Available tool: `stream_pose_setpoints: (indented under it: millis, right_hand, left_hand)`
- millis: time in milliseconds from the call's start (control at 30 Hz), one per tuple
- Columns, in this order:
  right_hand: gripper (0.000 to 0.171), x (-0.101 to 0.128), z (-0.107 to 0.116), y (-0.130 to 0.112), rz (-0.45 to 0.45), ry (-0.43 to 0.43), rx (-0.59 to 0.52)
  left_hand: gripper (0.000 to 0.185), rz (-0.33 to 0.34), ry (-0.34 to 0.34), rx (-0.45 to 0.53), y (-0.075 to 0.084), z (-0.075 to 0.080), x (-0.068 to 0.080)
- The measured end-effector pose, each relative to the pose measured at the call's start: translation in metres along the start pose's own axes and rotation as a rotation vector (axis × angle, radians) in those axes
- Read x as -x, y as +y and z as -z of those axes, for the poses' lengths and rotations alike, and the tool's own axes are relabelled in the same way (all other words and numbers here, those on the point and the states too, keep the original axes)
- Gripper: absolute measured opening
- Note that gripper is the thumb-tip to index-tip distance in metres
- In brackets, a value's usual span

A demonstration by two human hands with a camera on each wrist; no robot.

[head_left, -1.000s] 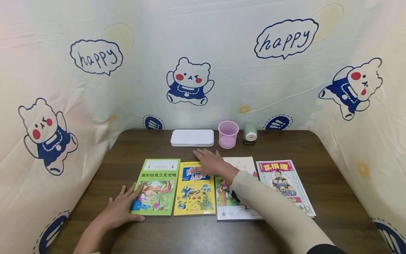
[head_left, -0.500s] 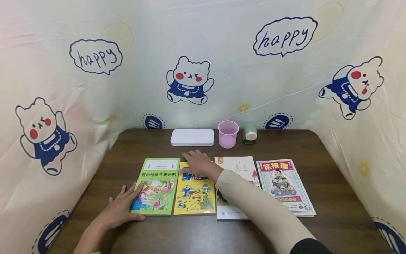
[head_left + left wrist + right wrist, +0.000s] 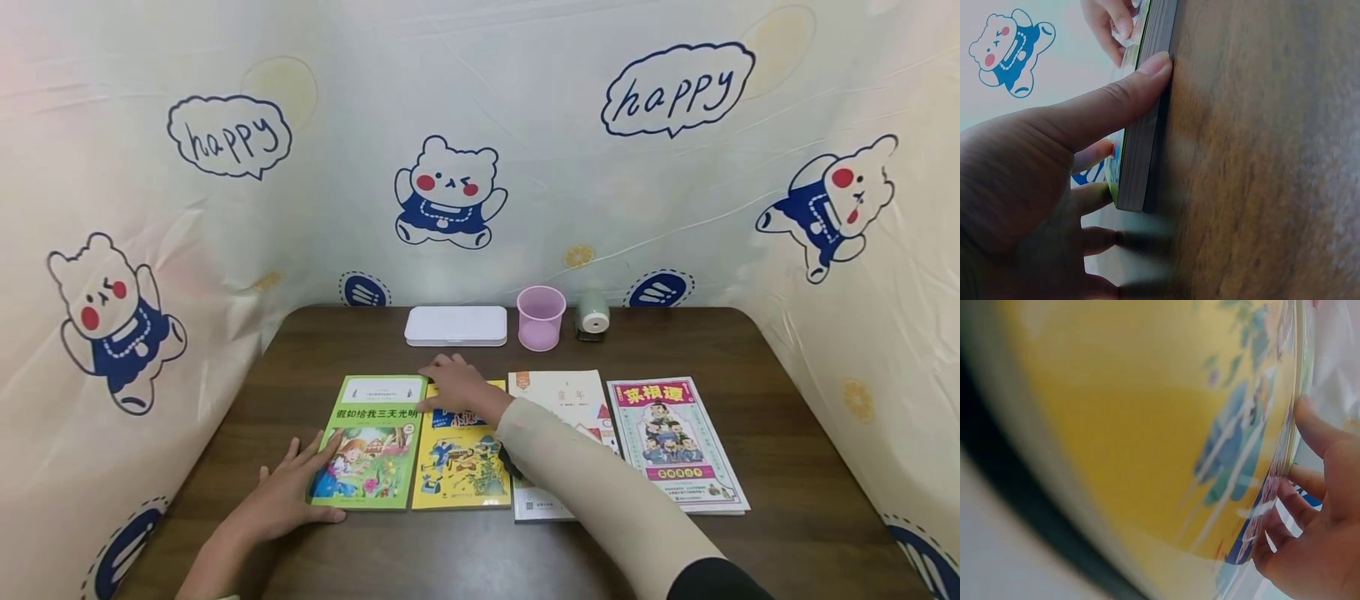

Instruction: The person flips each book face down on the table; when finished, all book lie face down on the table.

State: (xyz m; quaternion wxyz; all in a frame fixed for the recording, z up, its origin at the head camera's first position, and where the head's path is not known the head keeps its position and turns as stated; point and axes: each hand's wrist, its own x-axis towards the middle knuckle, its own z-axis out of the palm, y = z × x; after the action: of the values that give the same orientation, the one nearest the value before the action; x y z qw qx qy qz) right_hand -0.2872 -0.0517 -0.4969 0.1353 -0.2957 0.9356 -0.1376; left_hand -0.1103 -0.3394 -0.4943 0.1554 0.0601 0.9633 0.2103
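Note:
My left hand (image 3: 277,496) lies at the lower left corner of a green-covered book (image 3: 371,462). In the left wrist view the thumb (image 3: 1147,69) touches the book's bottom edge, while other fingers spread by its left side. My right hand (image 3: 457,390) rests over the top of a yellow book (image 3: 461,467), hiding part of its title. Its fingertips reach the green book's upper right edge. In the right wrist view those fingers (image 3: 1294,503) touch near the top of the yellow book, fairly straight.
Right of the yellow book lie a white book (image 3: 543,392), partly under the right sleeve, and a pink-bordered book (image 3: 675,450). Behind them stand a white case (image 3: 456,325), a pink cup (image 3: 541,321) and a green pencil sharpener (image 3: 592,317). Printed cloth surrounds the brown table (image 3: 420,558).
My right hand has slid left across the top of the yellow book to the green book's edge. The left hand and the books show no clear movement.

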Motion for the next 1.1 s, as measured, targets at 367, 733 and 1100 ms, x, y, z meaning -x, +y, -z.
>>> stream_pose_setpoints:
  millis: [367, 733, 1100]
  right_hand:
    - [0.07, -0.005, -0.002, 0.009, 0.014, 0.018, -0.238]
    - [0.066, -0.005, 0.001, 0.008, -0.001, 0.008, -0.27]
    - [0.063, -0.004, 0.001, 0.008, -0.003, -0.009, -0.298]
  left_hand:
    - [0.125, 0.008, 0.005, 0.012, 0.0, -0.001, -0.003]
    - [0.124, 0.011, 0.049, 0.115, 0.003, -0.003, 0.0]
    - [0.129, -0.016, 0.116, 0.246, 0.006, -0.001, 0.008]
